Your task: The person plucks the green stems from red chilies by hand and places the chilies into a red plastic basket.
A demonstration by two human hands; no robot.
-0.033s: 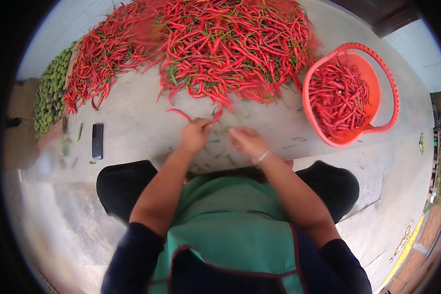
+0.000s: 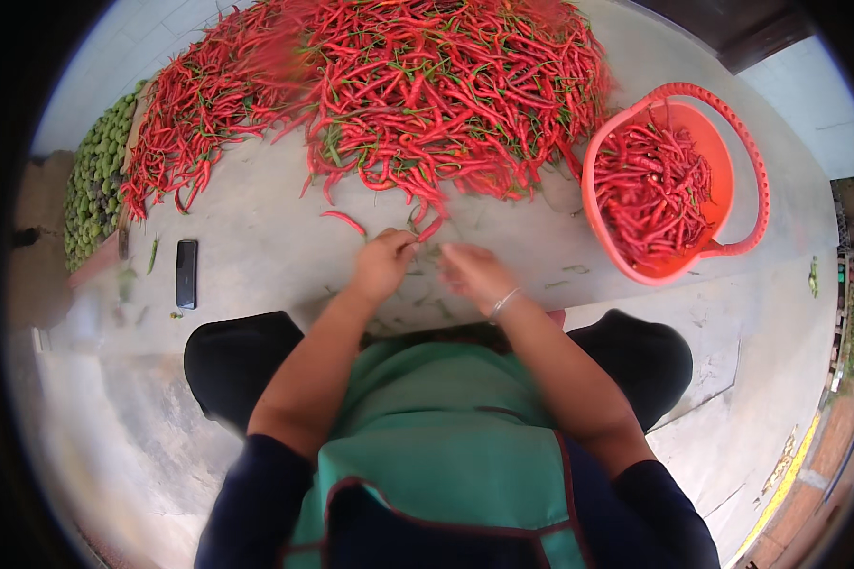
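Pinched in the fingertips of my left hand [image 2: 383, 267] is a red chili pepper [image 2: 432, 229], its tip pointing up and to the right. My right hand [image 2: 479, 279], a bracelet at its wrist, is close by on the right with curled fingers. Its fingertips are slightly blurred, and I cannot make out what is between them. Another red chili [image 2: 343, 223] lies alone on the concrete just beyond my left hand. A large heap of red chilies [image 2: 446, 95] with green stems spreads across the far side.
To the right stands a red plastic basket [image 2: 593, 204] with a raised handle, partly filled with chilies. A dark phone [image 2: 187, 274] rests at the left. Loose green stems [image 2: 432, 303] lie scattered before me. Round green produce [image 2: 95, 190] is piled at the far left.
The chili in my left hand has shifted slightly right and tilted a little. Both hands have moved only slightly. The heap and basket look the same.
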